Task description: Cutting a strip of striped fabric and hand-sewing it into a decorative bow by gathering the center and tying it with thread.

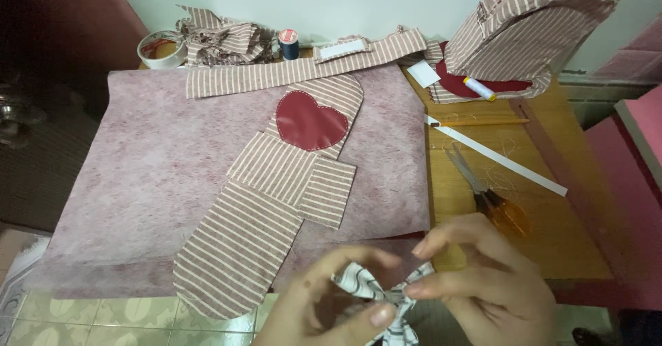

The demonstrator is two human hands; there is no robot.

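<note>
Both my hands meet at the bottom edge of the view over a small white fabric bow (pixel 378 291) with dark check lines. My left hand (pixel 324 311) pinches the bow's left loop and middle from below. My right hand (pixel 486 284) grips the right loop with thumb and forefinger. Just beyond them lies a long striped maroon-and-white fabric piece (pixel 238 246) with rounded ends, carrying a dark red heart patch (pixel 310 120) and two striped square patches (pixel 293 177).
A pinkish felt sheet (pixel 152 174) covers the wooden table (pixel 572 229). Orange-handled scissors (pixel 493 198), a white strip (pixel 503 160), a pencil (pixel 483 121), thread spools (pixel 289 43) (pixel 478 88), a tape roll (pixel 161 48) and folded striped fabric (pixel 524 29) lie around it.
</note>
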